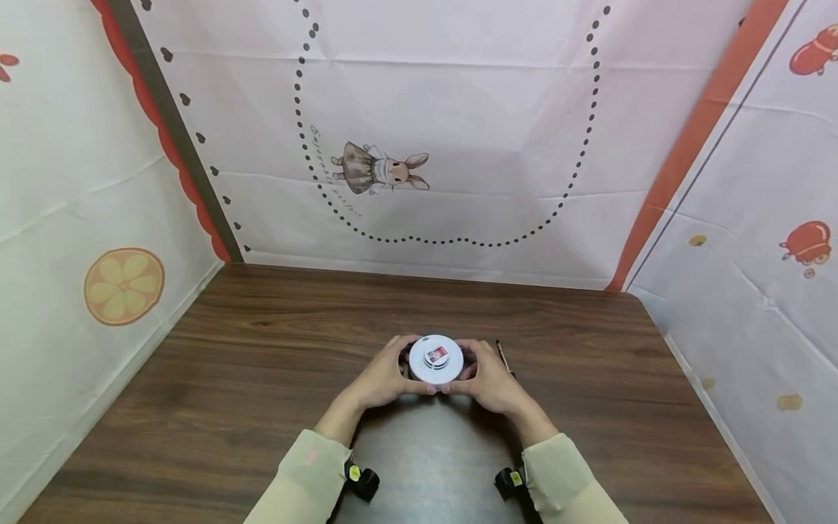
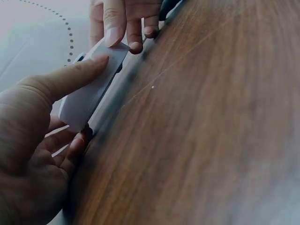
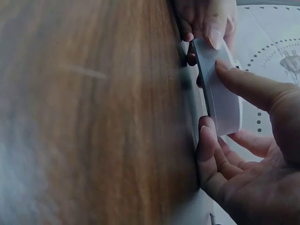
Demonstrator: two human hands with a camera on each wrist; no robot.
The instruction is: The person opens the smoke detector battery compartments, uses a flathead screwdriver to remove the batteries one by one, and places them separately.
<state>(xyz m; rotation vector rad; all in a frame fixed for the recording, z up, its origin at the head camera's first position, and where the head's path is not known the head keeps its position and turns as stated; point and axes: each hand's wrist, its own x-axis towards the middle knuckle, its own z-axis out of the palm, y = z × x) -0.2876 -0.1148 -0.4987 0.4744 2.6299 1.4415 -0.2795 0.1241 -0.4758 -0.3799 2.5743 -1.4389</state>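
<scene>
A round white smoke detector (image 1: 435, 371) with a red-and-white label on its raised centre is held between both hands above the table. My left hand (image 1: 382, 375) grips its left side, thumb along the near edge and fingers round the far side. On the right side my right hand (image 1: 489, 380) grips it the same way, the two thumb tips close together. In the left wrist view the detector (image 2: 91, 91) is seen edge-on under both thumbs. The right wrist view shows the detector's side wall (image 3: 222, 101), with fingertips beneath its dark underside.
A thin dark pen-like object (image 1: 501, 353) lies on the wooden table (image 1: 229, 407) just beyond the right hand. White printed cloth walls (image 1: 458, 109) stand at the back and both sides of the table.
</scene>
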